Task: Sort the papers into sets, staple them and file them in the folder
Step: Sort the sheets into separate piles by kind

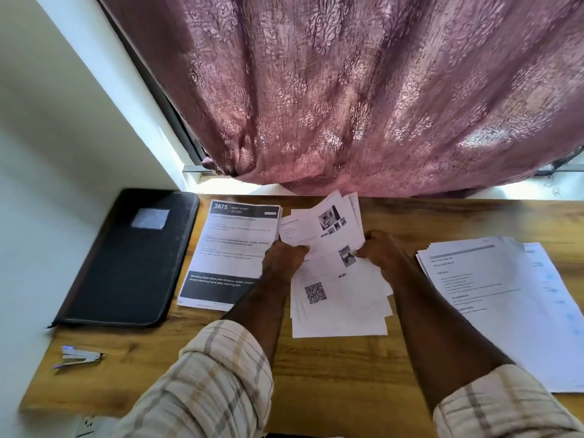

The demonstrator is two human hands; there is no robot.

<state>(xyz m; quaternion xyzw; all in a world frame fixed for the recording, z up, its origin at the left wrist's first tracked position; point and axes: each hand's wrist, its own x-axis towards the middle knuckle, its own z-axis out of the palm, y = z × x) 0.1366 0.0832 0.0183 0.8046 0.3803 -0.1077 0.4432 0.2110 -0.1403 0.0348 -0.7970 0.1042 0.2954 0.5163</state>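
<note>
Over the middle of the wooden desk, my left hand and my right hand both grip a bunch of printed sheets, lifted and tilted, with small photos on the top page. Beneath them lies a loose pile of papers showing a QR code. A separate set with a dark header reading 3675 lies to the left. Another fanned stack of papers lies at the right. The closed black folder sits at the far left, with a silver stapler in front of it.
A mauve patterned curtain hangs over the window behind the desk's far edge. A white wall borders the desk on the left. A wall socket shows below the desk's front left corner.
</note>
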